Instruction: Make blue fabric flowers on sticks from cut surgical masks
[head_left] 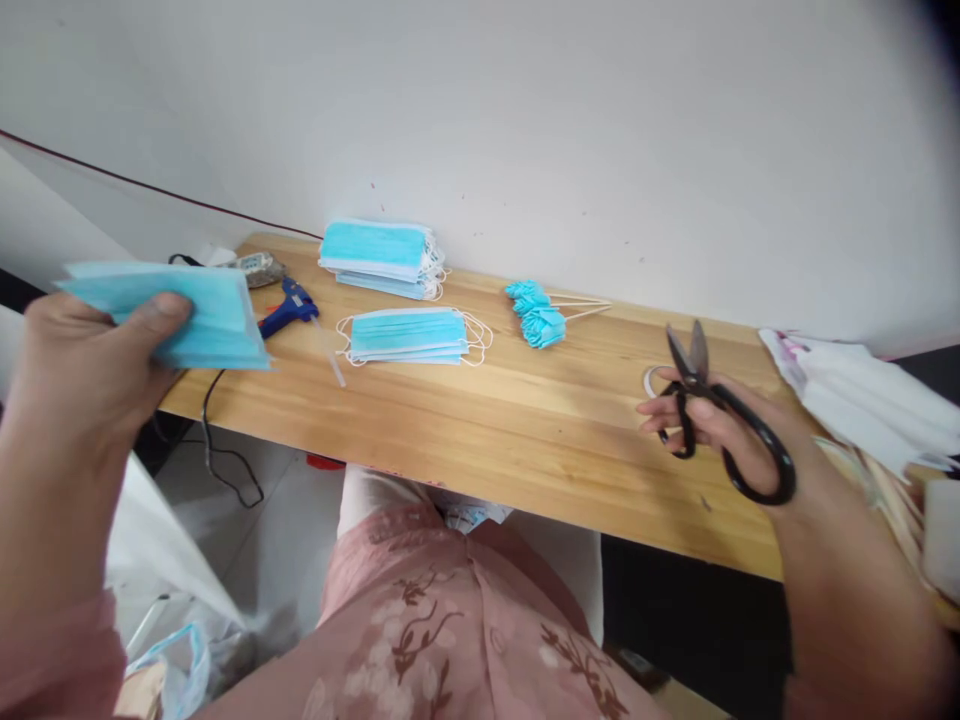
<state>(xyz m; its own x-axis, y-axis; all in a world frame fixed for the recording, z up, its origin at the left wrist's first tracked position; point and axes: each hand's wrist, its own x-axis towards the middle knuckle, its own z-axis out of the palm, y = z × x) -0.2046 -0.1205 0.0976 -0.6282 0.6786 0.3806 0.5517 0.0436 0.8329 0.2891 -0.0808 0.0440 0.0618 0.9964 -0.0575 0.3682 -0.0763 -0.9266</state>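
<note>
My left hand (90, 370) is raised at the left and pinches a small stack of light blue face masks (195, 315) between thumb and fingers. My right hand (720, 425) rests over the right part of the wooden table (525, 440) and grips black scissors (712, 400), blades almost closed and pointing away from me. A low pile of blue masks (409, 335) lies flat on the table between my hands. A taller stack of masks (379, 258) sits behind it near the wall.
A blue hot glue gun (289, 310) with a black cord lies at the table's left end. Small blue folded pieces on thin sticks (540, 312) lie mid-table near the wall. White bags (862, 400) sit at the right edge. My pink floral clothing fills the foreground.
</note>
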